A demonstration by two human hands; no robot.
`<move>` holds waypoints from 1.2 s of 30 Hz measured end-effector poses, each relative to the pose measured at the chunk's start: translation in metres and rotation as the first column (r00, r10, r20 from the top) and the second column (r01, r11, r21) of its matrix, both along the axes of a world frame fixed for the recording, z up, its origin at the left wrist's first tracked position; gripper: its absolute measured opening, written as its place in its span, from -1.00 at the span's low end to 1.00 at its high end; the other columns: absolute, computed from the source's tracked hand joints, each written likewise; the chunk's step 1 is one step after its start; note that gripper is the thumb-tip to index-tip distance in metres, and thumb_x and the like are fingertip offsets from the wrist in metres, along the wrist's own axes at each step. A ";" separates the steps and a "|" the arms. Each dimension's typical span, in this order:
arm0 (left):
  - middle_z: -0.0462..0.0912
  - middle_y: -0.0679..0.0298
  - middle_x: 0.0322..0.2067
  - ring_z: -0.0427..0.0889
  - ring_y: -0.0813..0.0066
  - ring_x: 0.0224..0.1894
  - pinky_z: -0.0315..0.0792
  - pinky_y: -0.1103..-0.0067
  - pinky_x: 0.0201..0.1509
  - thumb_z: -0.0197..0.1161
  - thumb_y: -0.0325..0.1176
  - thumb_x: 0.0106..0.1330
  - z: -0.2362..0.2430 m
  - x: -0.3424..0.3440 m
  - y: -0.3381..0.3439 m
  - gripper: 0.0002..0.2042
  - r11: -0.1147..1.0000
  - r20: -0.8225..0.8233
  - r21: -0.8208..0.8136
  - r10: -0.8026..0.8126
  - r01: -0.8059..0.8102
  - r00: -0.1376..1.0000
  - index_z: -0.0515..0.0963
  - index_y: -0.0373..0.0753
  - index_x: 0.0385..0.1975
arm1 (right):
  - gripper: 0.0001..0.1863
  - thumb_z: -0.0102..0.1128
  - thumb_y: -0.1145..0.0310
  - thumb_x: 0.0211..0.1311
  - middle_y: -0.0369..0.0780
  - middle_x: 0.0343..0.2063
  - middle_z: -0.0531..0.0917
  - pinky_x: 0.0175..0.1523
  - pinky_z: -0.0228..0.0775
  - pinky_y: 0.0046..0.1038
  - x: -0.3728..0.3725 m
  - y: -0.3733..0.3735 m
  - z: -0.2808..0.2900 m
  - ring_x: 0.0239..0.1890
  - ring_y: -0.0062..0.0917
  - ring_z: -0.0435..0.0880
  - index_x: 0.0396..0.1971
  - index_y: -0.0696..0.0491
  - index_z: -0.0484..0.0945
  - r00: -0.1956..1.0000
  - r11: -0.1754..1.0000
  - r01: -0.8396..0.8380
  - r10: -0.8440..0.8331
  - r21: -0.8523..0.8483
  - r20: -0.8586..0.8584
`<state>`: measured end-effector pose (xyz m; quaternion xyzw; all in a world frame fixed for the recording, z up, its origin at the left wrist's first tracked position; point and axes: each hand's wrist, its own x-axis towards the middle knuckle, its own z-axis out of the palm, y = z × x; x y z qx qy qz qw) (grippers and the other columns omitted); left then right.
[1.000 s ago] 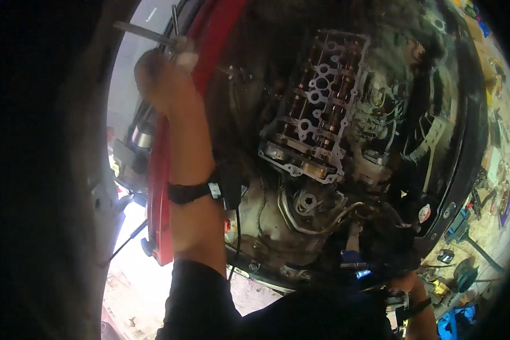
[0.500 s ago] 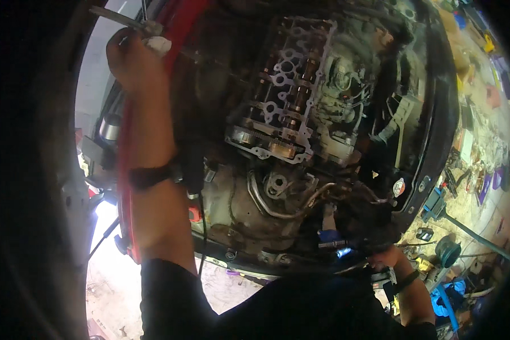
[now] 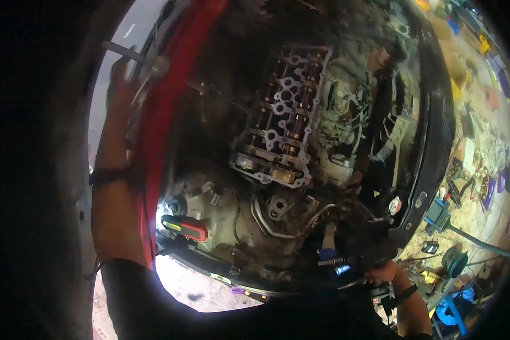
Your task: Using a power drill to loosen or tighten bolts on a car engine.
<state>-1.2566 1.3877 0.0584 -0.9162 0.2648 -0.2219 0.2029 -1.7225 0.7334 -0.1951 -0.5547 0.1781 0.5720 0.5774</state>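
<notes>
My left hand [image 3: 123,88] is raised past the red fender [image 3: 167,119] at the far left, smeared by motion. Close to its fingers is a grey rod [image 3: 124,51] with a rounded end; whether they grip it I cannot tell. My right hand [image 3: 384,272] is low at the right, by the engine bay's near edge, its fingers curled around something I cannot make out. A small metal piece [image 3: 332,262] and a bright bluish lit spot [image 3: 343,270] lie left of it. Between my arms the uncovered cylinder head [image 3: 280,107] shows its camshafts.
A red and black work light [image 3: 186,228] lies at the bay's near left. A bent metal pipe [image 3: 277,231] crosses before the engine. On the floor at right are a blue-headed long-handled tool [image 3: 436,215], a dark green round container [image 3: 454,262] and scattered tools.
My view has shifted, so the engine sits lower in it. My left arm has swung left, off the engine bay and past the fender, uncovering the work light. My right hand stays nearly in place.
</notes>
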 end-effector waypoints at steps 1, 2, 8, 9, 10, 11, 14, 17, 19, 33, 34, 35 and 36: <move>0.39 0.04 0.27 0.48 0.10 0.24 0.39 0.33 0.31 0.25 -0.44 0.27 0.009 0.008 -0.012 -0.51 0.998 -0.066 -0.051 0.040 -0.043 0.997 0.39 -0.29 0.23 | -0.85 0.39 0.45 0.11 -0.21 -0.55 0.69 -0.46 0.53 -0.43 0.001 0.001 -0.003 -0.54 -0.51 0.68 -0.31 0.12 0.65 1.000 1.000 -0.016 0.016 0.021 0.007; 0.40 0.07 0.27 0.48 0.11 0.25 0.37 0.33 0.33 0.25 -0.41 0.28 0.018 0.017 -0.024 -0.49 0.991 -0.128 -0.098 0.078 -0.091 0.989 0.38 -0.25 0.25 | -0.83 0.35 0.46 0.14 -0.20 -0.51 0.71 -0.44 0.55 -0.42 0.002 0.004 -0.003 -0.49 -0.50 0.70 -0.26 0.12 0.64 0.997 0.998 -0.065 0.064 0.012 0.052; 0.41 0.20 0.30 0.55 0.14 0.20 0.44 0.35 0.24 0.27 -0.39 0.27 0.013 0.046 -0.042 -0.48 0.933 -0.330 -0.165 0.253 -0.320 0.910 0.40 -0.07 0.28 | -0.81 0.35 0.41 0.16 -0.19 -0.50 0.72 -0.47 0.53 -0.43 0.011 0.003 0.003 -0.53 -0.51 0.68 -0.24 0.13 0.64 0.952 0.975 -0.222 0.216 0.004 0.218; 0.41 0.22 0.30 0.57 0.13 0.18 0.47 0.34 0.20 0.26 -0.39 0.27 0.001 0.040 -0.057 -0.47 0.922 -0.269 -0.124 0.325 -0.367 0.907 0.41 -0.06 0.28 | -0.82 0.35 0.40 0.16 -0.19 -0.49 0.72 -0.47 0.54 -0.42 0.008 0.000 0.002 -0.54 -0.50 0.68 -0.25 0.13 0.65 0.970 0.980 -0.198 0.199 -0.018 0.138; 0.41 0.23 0.31 0.59 0.13 0.15 0.50 0.33 0.16 0.26 -0.40 0.25 0.031 0.031 -0.063 -0.47 0.937 -0.191 -0.065 0.325 -0.342 0.926 0.41 -0.06 0.27 | -0.82 0.35 0.40 0.16 -0.18 -0.49 0.72 -0.47 0.54 -0.42 0.003 -0.003 -0.010 -0.55 -0.49 0.68 -0.27 0.14 0.65 0.977 0.980 -0.199 0.197 0.024 0.087; 0.41 0.23 0.31 0.60 0.13 0.13 0.52 0.31 0.12 0.26 -0.40 0.24 0.011 0.040 -0.063 -0.47 0.952 -0.151 -0.084 0.279 -0.293 0.948 0.42 -0.06 0.26 | -0.83 0.35 0.39 0.16 -0.18 -0.49 0.72 -0.47 0.55 -0.41 -0.005 -0.008 -0.011 -0.55 -0.48 0.68 -0.28 0.14 0.65 0.985 0.985 -0.171 0.171 -0.021 0.007; 0.46 0.23 0.26 0.63 0.07 0.02 0.57 0.27 0.02 0.27 -0.42 0.14 0.031 0.046 -0.067 -0.56 0.998 -0.073 0.031 0.051 -0.048 0.996 0.50 -0.16 0.08 | -0.80 0.35 0.41 0.17 -0.15 -0.48 0.73 -0.44 0.60 -0.38 -0.009 -0.011 -0.024 -0.53 -0.46 0.70 -0.23 0.16 0.64 0.996 0.989 -0.092 0.093 0.116 -0.006; 0.50 0.23 0.21 0.62 0.03 -0.01 0.57 0.26 0.02 0.22 -0.45 0.15 0.028 0.064 -0.051 -0.69 0.988 -0.104 0.149 0.044 -0.029 0.994 0.52 -0.22 -0.07 | -0.76 0.36 0.42 0.16 -0.14 -0.47 0.72 -0.43 0.60 -0.38 -0.018 -0.018 -0.036 -0.51 -0.45 0.71 -0.18 0.16 0.63 0.992 0.995 -0.060 0.068 0.078 -0.106; 0.53 0.23 0.18 0.62 0.02 0.00 0.56 0.25 0.01 0.19 -0.44 0.18 0.032 0.063 -0.051 -0.75 0.984 -0.086 0.163 0.086 -0.071 0.993 0.52 -0.24 -0.12 | -0.72 0.37 0.43 0.15 -0.15 -0.47 0.73 -0.41 0.60 -0.38 -0.009 -0.005 -0.020 -0.50 -0.45 0.71 -0.14 0.16 0.62 0.994 0.995 0.033 -0.023 0.096 -0.104; 0.64 0.01 0.00 0.65 -0.03 -0.01 0.51 0.14 0.09 0.10 -0.09 0.38 0.032 -0.017 -0.090 -0.61 0.722 -0.177 0.199 0.692 -0.663 0.700 0.55 -0.09 0.12 | -0.55 0.49 0.34 0.01 -0.22 -0.28 0.72 -0.13 0.56 -0.38 0.009 0.000 0.007 -0.24 -0.50 0.69 -0.04 0.05 0.62 0.973 0.998 -0.031 0.018 0.051 0.231; 0.64 0.00 -0.01 0.64 -0.03 0.01 0.50 0.13 0.10 0.12 -0.07 0.37 0.039 -0.026 -0.097 -0.60 0.654 -0.203 0.200 0.756 -0.729 0.623 0.55 -0.10 0.12 | -0.53 0.49 0.32 0.00 -0.22 -0.26 0.72 -0.09 0.55 -0.37 0.009 0.000 0.005 -0.21 -0.50 0.68 -0.03 0.04 0.62 0.959 0.995 -0.087 0.073 0.042 0.273; 0.64 -0.01 -0.03 0.64 -0.03 0.02 0.49 0.13 0.12 0.13 -0.06 0.36 0.046 -0.035 -0.105 -0.59 0.580 -0.228 0.202 0.811 -0.789 0.538 0.55 -0.10 0.12 | -0.51 0.50 0.31 -0.02 -0.23 -0.24 0.72 -0.05 0.54 -0.37 0.008 -0.001 0.002 -0.18 -0.49 0.67 -0.02 0.03 0.62 0.941 0.989 -0.143 0.127 0.029 0.314; 0.65 -0.03 -0.04 0.64 -0.03 0.02 0.49 0.14 0.11 0.15 -0.07 0.34 0.048 -0.042 -0.119 -0.59 0.572 -0.260 0.189 0.813 -0.798 0.522 0.57 -0.13 0.09 | -0.50 0.50 0.31 -0.02 -0.23 -0.23 0.71 -0.02 0.52 -0.36 0.004 -0.006 -0.007 -0.17 -0.48 0.66 -0.01 0.03 0.62 0.930 0.989 -0.149 0.134 0.017 0.343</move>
